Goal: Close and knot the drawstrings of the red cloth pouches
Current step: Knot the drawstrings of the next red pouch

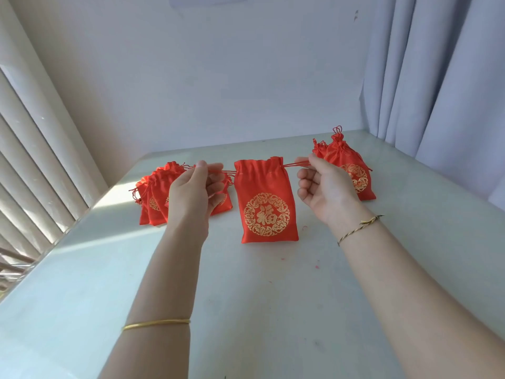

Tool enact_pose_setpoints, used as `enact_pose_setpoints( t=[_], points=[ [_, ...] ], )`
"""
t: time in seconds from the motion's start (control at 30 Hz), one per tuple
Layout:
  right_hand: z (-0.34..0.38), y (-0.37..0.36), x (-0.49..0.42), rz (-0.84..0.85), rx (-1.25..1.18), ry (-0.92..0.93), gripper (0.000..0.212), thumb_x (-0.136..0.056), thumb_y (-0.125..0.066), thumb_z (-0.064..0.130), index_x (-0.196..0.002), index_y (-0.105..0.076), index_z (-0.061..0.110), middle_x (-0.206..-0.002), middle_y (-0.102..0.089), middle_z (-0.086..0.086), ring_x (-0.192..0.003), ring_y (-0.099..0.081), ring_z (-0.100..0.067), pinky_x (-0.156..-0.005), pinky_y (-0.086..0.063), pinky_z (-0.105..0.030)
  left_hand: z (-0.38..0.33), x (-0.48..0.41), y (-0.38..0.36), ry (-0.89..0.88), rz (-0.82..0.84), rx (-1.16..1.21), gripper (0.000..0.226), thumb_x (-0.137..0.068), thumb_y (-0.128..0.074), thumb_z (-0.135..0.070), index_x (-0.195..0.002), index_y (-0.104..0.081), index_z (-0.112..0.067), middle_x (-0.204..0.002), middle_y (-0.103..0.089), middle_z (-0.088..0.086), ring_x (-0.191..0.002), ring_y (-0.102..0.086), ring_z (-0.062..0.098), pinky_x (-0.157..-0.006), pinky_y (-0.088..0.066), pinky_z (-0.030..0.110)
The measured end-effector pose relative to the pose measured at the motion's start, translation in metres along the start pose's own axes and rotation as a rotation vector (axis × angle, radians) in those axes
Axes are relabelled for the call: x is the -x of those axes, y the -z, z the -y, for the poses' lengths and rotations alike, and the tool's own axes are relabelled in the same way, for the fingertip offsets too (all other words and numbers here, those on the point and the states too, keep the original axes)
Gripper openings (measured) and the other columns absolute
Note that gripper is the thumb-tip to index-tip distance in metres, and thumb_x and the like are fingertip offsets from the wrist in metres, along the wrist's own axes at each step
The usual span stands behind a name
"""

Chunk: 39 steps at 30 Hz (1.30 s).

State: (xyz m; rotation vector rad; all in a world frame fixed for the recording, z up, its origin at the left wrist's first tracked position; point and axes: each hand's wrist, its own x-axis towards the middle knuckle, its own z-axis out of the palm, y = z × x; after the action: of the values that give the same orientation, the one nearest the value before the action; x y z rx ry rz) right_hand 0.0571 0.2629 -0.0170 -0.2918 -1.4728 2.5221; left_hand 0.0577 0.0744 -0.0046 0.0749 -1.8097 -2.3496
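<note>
The pouch [265, 203] hangs between the two hands, held up only by its cords. The left hand [196, 187] pinches the left cord [227, 171] between thumb and forefinger, its other fingers curled in. The right hand [322, 187] pinches the right cord [291, 166] the same way. Both cords run taut and level, so the pull looks outward, which gathers the mouth. The mouth is puckered but, by my reading, not yet drawn tight, and no knot shows.

Behind the left hand lies a pile [154, 198] of pouches with loose tops, probably waiting their turn. Behind the right hand stand cinched pouches [347, 157] with a looped knot on top, probably finished. Keeping the two lots on opposite sides would make sense as sorting.

The left hand covers part of the pile, so its count cannot be told. The right hand hides the near corner of the cinched ones; at least two seem to be there. The cord ends vanish inside the fingers. Whether the pouch's bottom touches the tabletop [273, 296] or hangs just above it is hard to make out, as is whether anything is inside
</note>
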Motion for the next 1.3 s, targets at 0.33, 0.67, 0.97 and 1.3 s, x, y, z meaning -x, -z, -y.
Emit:
enact_pose_setpoints(
  t=[0.33, 0.67, 0.97, 1.3],
  points=[
    [0.000, 0.007, -0.006, -0.181, -0.253, -0.012, 0.028, -0.096, -0.048, 0.019, -0.072, -0.060, 0.010, -0.045, -0.056, 0.005, -0.036, -0.048, -0.003, -0.039, -0.041, -0.014, -0.005, -0.005, 0.013, -0.017, -0.363, -0.055, 0.036, -0.090, -0.040, -0.015, -0.054, -0.041, -0.016, -0.041, -0.052, -0.007, -0.037, -0.044, 0.006, -0.048, -0.033, 0.022],
    [0.029, -0.027, 0.028, 0.254, 0.157, 0.243, 0.027, -0.096, -0.048, 0.018, -0.076, -0.064, 0.010, -0.054, -0.059, 0.002, -0.046, -0.049, -0.006, -0.049, -0.042, -0.016, -0.027, 0.017, -0.013, -0.071, 0.290, 0.086, 0.025, -0.098, -0.046, -0.023, -0.081, -0.059, -0.010, -0.065, -0.049, -0.002, -0.054, -0.050, 0.009, -0.058, -0.051, 0.026],
    [0.046, -0.046, 0.055, 0.327, 0.548, 0.587, 0.022, -0.093, -0.054, 0.022, -0.080, -0.071, 0.016, -0.066, -0.058, -0.001, -0.055, -0.050, -0.004, -0.053, -0.041, -0.017, -0.038, 0.031, -0.018, -0.186, 0.554, -0.376, 0.028, -0.073, -0.066, -0.008, -0.102, -0.067, -0.011, -0.074, -0.056, -0.002, -0.067, -0.048, 0.010, -0.067, -0.040, 0.025],
    [0.049, -0.043, 0.051, 0.328, 0.512, 0.389, 0.024, -0.088, -0.050, 0.029, -0.097, -0.070, 0.019, -0.084, -0.067, 0.008, -0.074, -0.059, -0.006, -0.065, -0.045, -0.022, -0.040, 0.033, -0.026, -0.333, 0.356, -0.414, 0.011, -0.087, -0.062, -0.008, -0.083, -0.071, -0.010, -0.057, -0.059, -0.004, -0.047, -0.046, 0.007, -0.047, -0.039, 0.015]
  ],
)
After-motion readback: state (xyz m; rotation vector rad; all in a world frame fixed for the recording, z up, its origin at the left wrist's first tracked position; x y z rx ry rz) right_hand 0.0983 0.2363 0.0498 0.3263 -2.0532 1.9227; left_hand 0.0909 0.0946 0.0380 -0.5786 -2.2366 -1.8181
